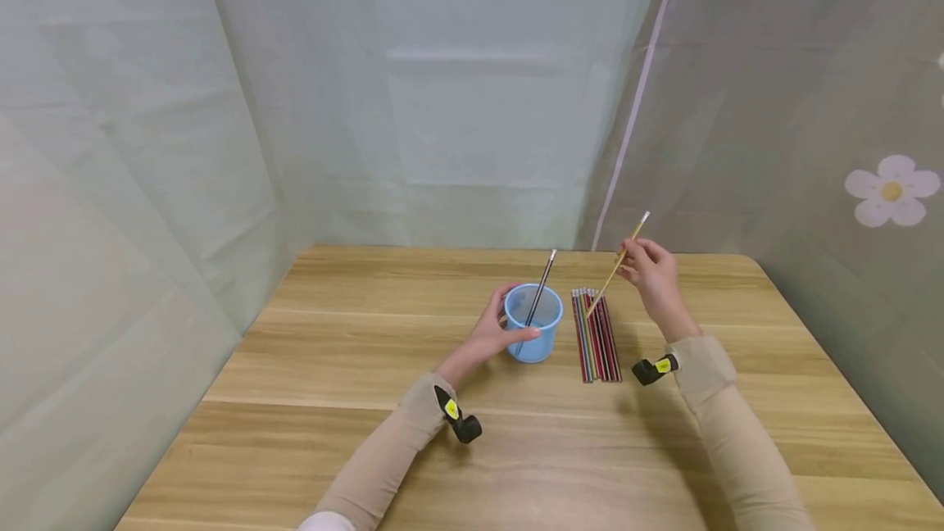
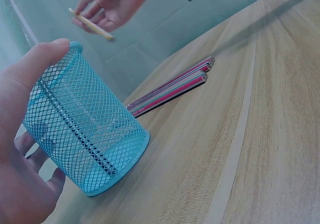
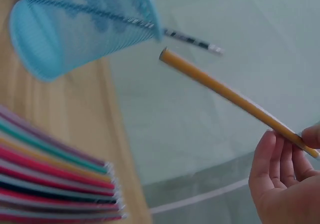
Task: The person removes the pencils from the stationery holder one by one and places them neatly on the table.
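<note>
My left hand [image 1: 492,334] grips a light blue mesh pen cup [image 2: 95,129] that stands upright on the table, its thumb near the rim. Inside leans a black-and-silver striped pencil [image 1: 542,289], its white eraser end above the rim. Between thumb and fingers my right hand [image 1: 649,273] pinches a yellow pencil [image 3: 225,91] near its eraser end. Tilted in the air, that pencil points its other end down to the left, toward the cup side. Under it, a row of several coloured pencils [image 1: 596,342] lies side by side just right of the cup.
The wooden table [image 1: 354,334] reaches back to a pale cloth curtain [image 1: 472,121]. Another cloth with a white flower print [image 1: 892,191] hangs on the right. A small black camera [image 1: 460,424] is strapped to the left wrist, another camera [image 1: 652,369] to the right.
</note>
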The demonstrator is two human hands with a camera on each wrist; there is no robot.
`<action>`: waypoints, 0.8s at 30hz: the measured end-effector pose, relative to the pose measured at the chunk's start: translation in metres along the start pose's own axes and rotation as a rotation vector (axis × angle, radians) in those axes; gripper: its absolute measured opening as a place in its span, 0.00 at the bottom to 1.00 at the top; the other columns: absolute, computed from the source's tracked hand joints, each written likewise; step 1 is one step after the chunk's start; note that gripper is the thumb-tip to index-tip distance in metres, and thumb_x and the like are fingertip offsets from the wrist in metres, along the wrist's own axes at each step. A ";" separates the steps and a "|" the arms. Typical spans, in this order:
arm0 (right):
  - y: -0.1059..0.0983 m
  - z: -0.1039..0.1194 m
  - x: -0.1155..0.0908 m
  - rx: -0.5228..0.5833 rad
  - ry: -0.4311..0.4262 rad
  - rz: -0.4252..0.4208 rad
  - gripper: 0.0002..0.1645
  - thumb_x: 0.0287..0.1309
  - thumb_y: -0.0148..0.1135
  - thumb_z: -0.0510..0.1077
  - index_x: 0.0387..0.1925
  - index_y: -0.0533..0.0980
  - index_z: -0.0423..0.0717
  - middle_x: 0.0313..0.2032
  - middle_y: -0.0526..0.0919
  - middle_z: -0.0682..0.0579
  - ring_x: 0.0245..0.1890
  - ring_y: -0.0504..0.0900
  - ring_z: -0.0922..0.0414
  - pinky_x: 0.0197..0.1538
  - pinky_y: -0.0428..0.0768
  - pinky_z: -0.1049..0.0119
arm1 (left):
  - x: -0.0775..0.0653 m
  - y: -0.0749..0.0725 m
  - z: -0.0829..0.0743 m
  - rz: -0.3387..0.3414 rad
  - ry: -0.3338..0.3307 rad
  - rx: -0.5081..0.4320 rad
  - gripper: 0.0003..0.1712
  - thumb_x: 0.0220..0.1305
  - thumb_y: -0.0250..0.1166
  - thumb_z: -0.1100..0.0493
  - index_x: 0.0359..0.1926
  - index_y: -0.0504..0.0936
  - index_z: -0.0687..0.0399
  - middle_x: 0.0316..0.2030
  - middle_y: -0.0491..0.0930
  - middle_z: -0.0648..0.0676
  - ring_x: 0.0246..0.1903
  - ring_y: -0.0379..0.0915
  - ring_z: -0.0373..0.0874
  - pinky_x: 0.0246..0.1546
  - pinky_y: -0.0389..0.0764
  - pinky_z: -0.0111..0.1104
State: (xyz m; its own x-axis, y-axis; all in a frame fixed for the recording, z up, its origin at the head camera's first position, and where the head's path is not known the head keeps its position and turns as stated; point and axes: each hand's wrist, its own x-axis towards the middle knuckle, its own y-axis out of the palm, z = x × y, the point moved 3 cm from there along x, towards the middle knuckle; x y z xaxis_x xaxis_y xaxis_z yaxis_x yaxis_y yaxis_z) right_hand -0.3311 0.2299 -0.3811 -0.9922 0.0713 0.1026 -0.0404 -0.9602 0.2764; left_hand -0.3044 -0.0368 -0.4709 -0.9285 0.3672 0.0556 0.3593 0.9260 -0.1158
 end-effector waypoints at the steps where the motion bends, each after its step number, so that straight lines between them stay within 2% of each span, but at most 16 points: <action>1: -0.003 -0.003 0.000 -0.004 0.017 0.001 0.06 0.69 0.53 0.41 0.37 0.75 0.43 0.31 0.80 0.58 0.32 0.79 0.64 0.40 0.83 0.75 | 0.000 0.000 0.000 0.003 0.000 0.000 0.52 0.51 0.74 0.57 0.72 0.53 0.42 0.68 0.63 0.54 0.71 0.55 0.55 0.70 0.58 0.54; 8: -0.018 -0.023 0.001 -0.089 0.061 0.018 0.07 0.69 0.54 0.43 0.36 0.77 0.49 0.31 0.80 0.60 0.33 0.79 0.65 0.41 0.83 0.74 | 0.000 -0.001 0.000 0.006 0.012 -0.004 0.51 0.52 0.74 0.57 0.71 0.53 0.42 0.68 0.63 0.55 0.70 0.57 0.56 0.70 0.58 0.55; 15: -0.020 -0.028 -0.004 -0.197 0.135 0.033 0.11 0.69 0.53 0.43 0.31 0.79 0.55 0.29 0.80 0.61 0.33 0.79 0.65 0.39 0.83 0.74 | 0.000 -0.001 0.000 0.007 0.003 -0.001 0.51 0.52 0.74 0.58 0.72 0.53 0.42 0.69 0.62 0.56 0.70 0.55 0.56 0.70 0.57 0.55; 18: -0.023 -0.033 -0.004 -0.269 0.173 0.038 0.08 0.69 0.52 0.44 0.38 0.77 0.47 0.29 0.80 0.63 0.33 0.80 0.65 0.39 0.83 0.75 | -0.002 -0.001 0.000 0.012 -0.004 -0.001 0.51 0.53 0.73 0.58 0.72 0.53 0.42 0.69 0.61 0.55 0.71 0.53 0.56 0.70 0.56 0.56; 21: -0.029 -0.042 -0.001 -0.347 0.215 0.044 0.19 0.69 0.53 0.47 0.51 0.73 0.35 0.29 0.80 0.64 0.36 0.80 0.63 0.41 0.83 0.74 | -0.003 -0.001 0.000 0.013 -0.009 0.000 0.51 0.53 0.73 0.58 0.71 0.53 0.40 0.69 0.61 0.55 0.72 0.52 0.56 0.70 0.56 0.56; 24: -0.030 -0.045 -0.002 -0.426 0.256 0.090 0.29 0.70 0.51 0.47 0.60 0.64 0.26 0.31 0.79 0.65 0.38 0.80 0.63 0.44 0.83 0.72 | -0.002 -0.001 0.001 0.004 -0.004 0.005 0.50 0.53 0.74 0.57 0.71 0.53 0.39 0.69 0.62 0.54 0.71 0.54 0.56 0.70 0.58 0.55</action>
State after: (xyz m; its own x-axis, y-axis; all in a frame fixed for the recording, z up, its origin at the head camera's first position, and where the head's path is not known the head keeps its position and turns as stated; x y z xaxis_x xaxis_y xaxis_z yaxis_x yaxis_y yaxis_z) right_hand -0.3332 0.2464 -0.4327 -0.9890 -0.0339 -0.1439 0.0547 -0.9882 -0.1430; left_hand -0.3030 -0.0384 -0.4716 -0.9273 0.3707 0.0513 0.3626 0.9240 -0.1213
